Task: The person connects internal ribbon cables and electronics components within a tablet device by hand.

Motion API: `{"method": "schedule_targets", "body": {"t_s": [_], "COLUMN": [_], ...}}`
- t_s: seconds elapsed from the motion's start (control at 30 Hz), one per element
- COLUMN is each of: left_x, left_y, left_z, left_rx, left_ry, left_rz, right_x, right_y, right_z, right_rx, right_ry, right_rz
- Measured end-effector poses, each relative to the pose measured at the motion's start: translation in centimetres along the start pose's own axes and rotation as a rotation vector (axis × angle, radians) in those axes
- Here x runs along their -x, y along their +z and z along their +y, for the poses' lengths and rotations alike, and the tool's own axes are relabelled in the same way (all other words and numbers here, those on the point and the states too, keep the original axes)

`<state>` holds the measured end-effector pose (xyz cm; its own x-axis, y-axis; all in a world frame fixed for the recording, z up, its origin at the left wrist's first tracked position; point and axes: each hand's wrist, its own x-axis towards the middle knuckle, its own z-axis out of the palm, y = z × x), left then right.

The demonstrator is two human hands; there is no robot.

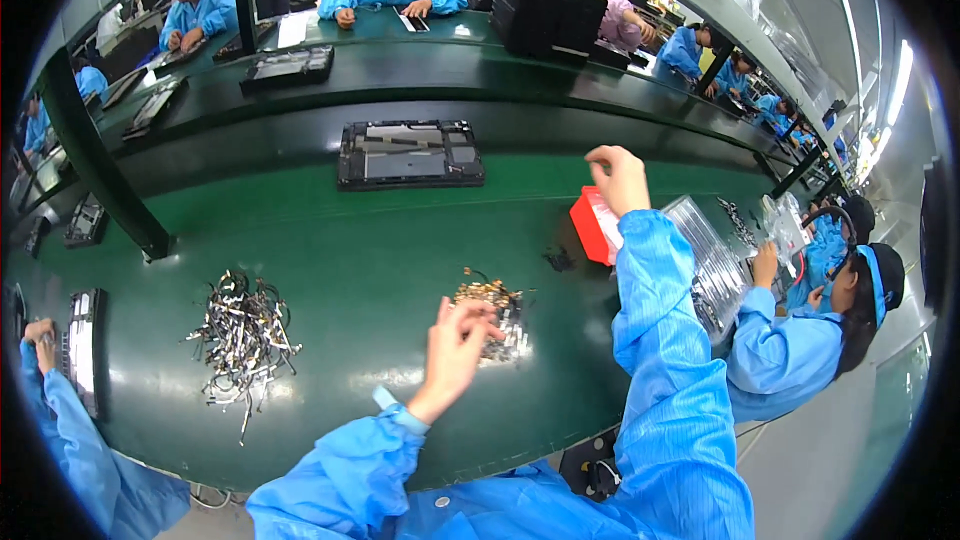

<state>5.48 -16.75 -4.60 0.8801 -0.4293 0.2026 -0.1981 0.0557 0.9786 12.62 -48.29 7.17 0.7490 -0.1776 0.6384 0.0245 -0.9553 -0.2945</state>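
Observation:
My left hand [457, 355] is over a pile of small copper-coloured and silvery parts [512, 332], its fingers apart and partly covering the pile. I cannot see anything held in it. My right hand [622, 181] is raised above the far end of a red bin [592, 230] with white material inside. Its fingers curl together toward the left, and whatever they may hold is too small to make out. To the left lies a tangled heap of thin dark and silvery flex cables [243, 330]. A small dark cluster of bits [559, 259] lies beside the red bin.
A black tray-like device frame [411, 154] lies on the far belt. Clear plastic trays [708, 265] stand at the right, near a co-worker in blue [790, 345]. A green metal post [100, 165] rises at the left. Another person's hands [40, 340] are at the far left.

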Motion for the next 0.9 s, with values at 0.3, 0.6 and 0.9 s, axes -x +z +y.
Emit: {"method": "schedule_targets", "body": {"t_s": [0.3,0.6,0.9], "left_x": [-12.6,-21.7,-5.4], "left_y": [-7.4,-17.2,-11.0], "left_z": [2.8,-1.3,18.2], "left_rx": [-0.108,0.120,0.201], "left_ry": [0.150,-0.024,-0.553], "left_rz": [0.516,0.315,-0.088], "right_x": [-3.6,-3.4,-6.1], "right_y": [15.9,22.7,7.6], "right_z": [-1.7,-6.0,-7.5], "right_rx": [-0.204,-0.435,-1.409], "right_ry": [0.375,0.368,0.553], "right_rz": [-0.522,-0.247,-0.603]}}
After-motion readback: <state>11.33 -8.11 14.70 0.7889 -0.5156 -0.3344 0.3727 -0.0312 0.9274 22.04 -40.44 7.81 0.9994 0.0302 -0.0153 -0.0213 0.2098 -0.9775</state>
